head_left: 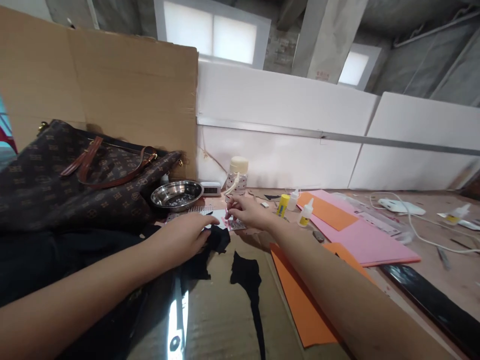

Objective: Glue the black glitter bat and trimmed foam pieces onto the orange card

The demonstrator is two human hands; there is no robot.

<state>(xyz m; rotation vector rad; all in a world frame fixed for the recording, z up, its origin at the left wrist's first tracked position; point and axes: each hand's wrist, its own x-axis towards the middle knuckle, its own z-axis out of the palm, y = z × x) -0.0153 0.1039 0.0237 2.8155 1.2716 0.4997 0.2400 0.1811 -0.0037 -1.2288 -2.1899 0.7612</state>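
Observation:
My left hand (187,234) reaches forward low over torn pieces of black fabric (219,239), its index finger stretched out and the thumb apart. Some of its fingers are hidden beneath the palm. Beyond it lies a white spiral notebook (200,209), partly covered. My right hand (245,211) is above a small pink-edged packet (237,223), fingertips bent together and pointing down. Whatever they pinch is too small to make out. Another black fabric scrap (247,272) with a long tail lies on the brown cardboard (213,310) in front of me.
A brown patterned handbag (93,175) and a steel bowl (177,195) stand left. Behind are a small digital clock (211,189) and a cream-lidded bottle (238,172). Right: a glue stick (283,205), a glue bottle (306,214), pink sheets (369,240), an orange sheet (303,305), scissors (176,325) nearer.

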